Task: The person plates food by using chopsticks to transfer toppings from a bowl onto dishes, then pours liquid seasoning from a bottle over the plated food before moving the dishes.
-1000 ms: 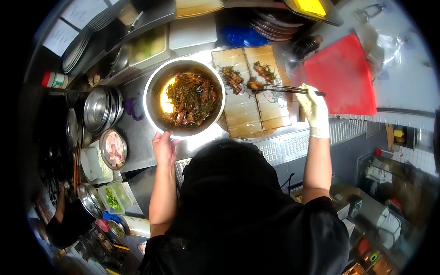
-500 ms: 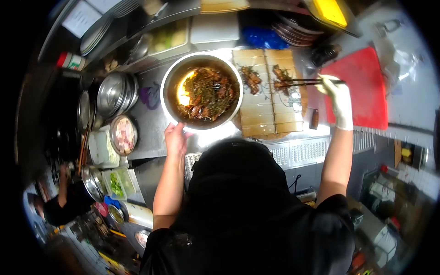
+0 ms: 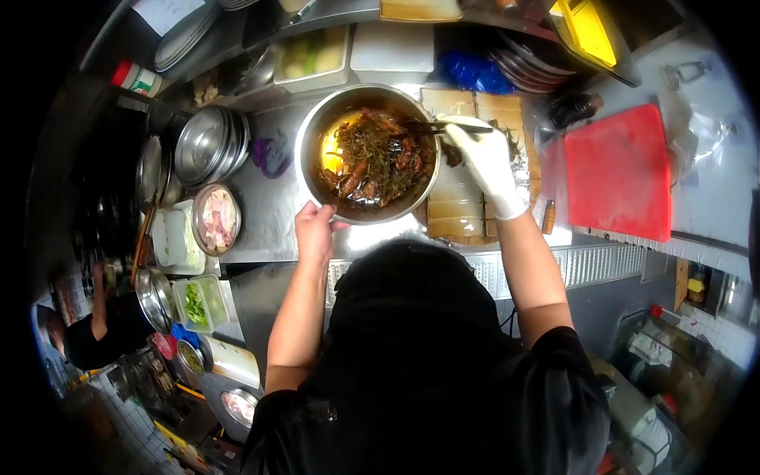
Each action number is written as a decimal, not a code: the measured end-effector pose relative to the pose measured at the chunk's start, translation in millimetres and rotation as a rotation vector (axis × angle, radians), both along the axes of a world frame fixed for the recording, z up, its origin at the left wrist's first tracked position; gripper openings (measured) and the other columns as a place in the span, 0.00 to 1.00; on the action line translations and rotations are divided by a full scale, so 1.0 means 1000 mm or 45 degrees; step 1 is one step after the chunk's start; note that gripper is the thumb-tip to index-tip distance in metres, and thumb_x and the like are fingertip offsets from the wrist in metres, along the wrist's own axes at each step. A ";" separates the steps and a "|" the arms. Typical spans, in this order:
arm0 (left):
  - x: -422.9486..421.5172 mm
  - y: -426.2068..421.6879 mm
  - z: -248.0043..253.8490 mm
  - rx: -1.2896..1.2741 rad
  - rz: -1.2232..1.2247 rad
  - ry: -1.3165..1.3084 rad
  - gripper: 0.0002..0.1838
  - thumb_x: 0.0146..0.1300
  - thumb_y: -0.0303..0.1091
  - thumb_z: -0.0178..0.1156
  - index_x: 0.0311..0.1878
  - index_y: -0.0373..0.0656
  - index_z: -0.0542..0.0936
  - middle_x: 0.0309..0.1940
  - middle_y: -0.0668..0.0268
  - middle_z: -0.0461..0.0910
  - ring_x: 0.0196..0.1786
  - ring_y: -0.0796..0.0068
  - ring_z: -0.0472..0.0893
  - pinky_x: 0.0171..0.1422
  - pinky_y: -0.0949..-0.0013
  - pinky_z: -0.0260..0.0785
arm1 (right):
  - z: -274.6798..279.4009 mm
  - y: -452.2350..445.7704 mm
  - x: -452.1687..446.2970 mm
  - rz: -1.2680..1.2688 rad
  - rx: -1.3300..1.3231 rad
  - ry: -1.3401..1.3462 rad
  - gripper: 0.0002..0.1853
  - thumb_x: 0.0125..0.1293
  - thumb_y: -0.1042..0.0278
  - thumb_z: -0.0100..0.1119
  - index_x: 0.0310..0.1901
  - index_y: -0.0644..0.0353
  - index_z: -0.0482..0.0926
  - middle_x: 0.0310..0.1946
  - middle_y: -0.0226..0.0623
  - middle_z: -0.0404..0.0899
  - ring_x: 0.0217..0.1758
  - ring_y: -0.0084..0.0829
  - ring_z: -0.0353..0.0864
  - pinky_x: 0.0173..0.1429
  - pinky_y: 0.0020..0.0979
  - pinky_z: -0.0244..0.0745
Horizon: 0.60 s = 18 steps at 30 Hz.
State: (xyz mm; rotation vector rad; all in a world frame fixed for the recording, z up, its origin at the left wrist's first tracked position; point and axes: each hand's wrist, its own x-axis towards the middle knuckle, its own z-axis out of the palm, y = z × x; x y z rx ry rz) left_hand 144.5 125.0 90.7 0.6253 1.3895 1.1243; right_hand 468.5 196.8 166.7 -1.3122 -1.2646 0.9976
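A steel bowl [image 3: 305, 190] holds dark cooked meat [image 3: 356, 174] with shredded herbs and some orange oil. My left hand [image 3: 315, 231] grips the bowl's near rim, fingers closed. In a white glove, my right hand [image 3: 484, 158] is closed on dark chopsticks [image 3: 427, 127], whose tips reach over the bowl's right side into the food. Beneath the right hand lies a tan, sectioned board [image 3: 455, 210] with portions of meat and herbs on it, partly hidden by the glove.
A red cutting board [image 3: 617, 174] lies to the right, beside a dark bottle [image 3: 576, 111]. Stacked steel bowls [image 3: 207, 146] and a bowl of raw meat pieces [image 3: 216, 218] stand on the left. A white-lidded container [image 3: 392, 49] is behind. Another person [image 3: 103, 328] works at far left.
My right hand has moved left with the chopsticks, from the board's right portion to the bowl. My left hand still holds the rim. The whole view has shifted slightly.
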 end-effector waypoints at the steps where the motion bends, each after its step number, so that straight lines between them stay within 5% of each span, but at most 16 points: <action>1: 0.000 0.001 0.002 0.005 -0.007 -0.004 0.12 0.68 0.19 0.53 0.49 0.34 0.83 0.42 0.60 0.87 0.37 0.71 0.87 0.33 0.70 0.85 | -0.008 0.007 -0.001 0.005 -0.049 0.019 0.15 0.73 0.64 0.66 0.54 0.63 0.87 0.41 0.36 0.90 0.40 0.22 0.86 0.47 0.25 0.80; 5: 0.000 0.000 0.003 0.001 -0.008 -0.021 0.12 0.68 0.19 0.53 0.50 0.34 0.83 0.41 0.60 0.87 0.36 0.72 0.87 0.33 0.70 0.85 | -0.019 0.021 0.000 -0.045 -0.224 0.022 0.14 0.74 0.68 0.64 0.54 0.69 0.85 0.45 0.39 0.89 0.43 0.26 0.88 0.52 0.26 0.82; 8: 0.000 0.000 0.002 0.005 -0.004 -0.037 0.12 0.68 0.19 0.53 0.50 0.34 0.83 0.41 0.60 0.87 0.36 0.72 0.87 0.33 0.70 0.85 | -0.014 0.019 0.005 -0.157 -0.277 0.425 0.15 0.74 0.67 0.64 0.52 0.72 0.85 0.43 0.41 0.89 0.42 0.26 0.88 0.49 0.25 0.81; 10: 0.001 -0.001 0.002 0.010 0.003 -0.051 0.12 0.68 0.20 0.53 0.50 0.34 0.83 0.41 0.60 0.87 0.36 0.72 0.87 0.34 0.70 0.85 | 0.001 0.013 0.010 -0.231 -0.332 0.435 0.15 0.73 0.64 0.66 0.47 0.72 0.87 0.35 0.39 0.90 0.32 0.24 0.86 0.38 0.24 0.78; 11: 0.001 0.000 0.002 0.011 0.007 -0.055 0.12 0.68 0.20 0.53 0.49 0.34 0.83 0.41 0.60 0.87 0.36 0.72 0.87 0.34 0.70 0.85 | -0.003 0.012 0.015 -0.252 -0.422 0.512 0.15 0.74 0.66 0.65 0.49 0.73 0.86 0.39 0.41 0.89 0.39 0.27 0.89 0.46 0.25 0.83; 18: -0.004 0.000 -0.011 -0.025 0.021 -0.076 0.10 0.68 0.20 0.53 0.48 0.35 0.82 0.41 0.60 0.86 0.38 0.71 0.87 0.35 0.68 0.86 | -0.019 0.003 0.043 -0.246 -0.173 0.791 0.15 0.74 0.71 0.62 0.53 0.76 0.82 0.47 0.47 0.87 0.47 0.33 0.89 0.56 0.30 0.85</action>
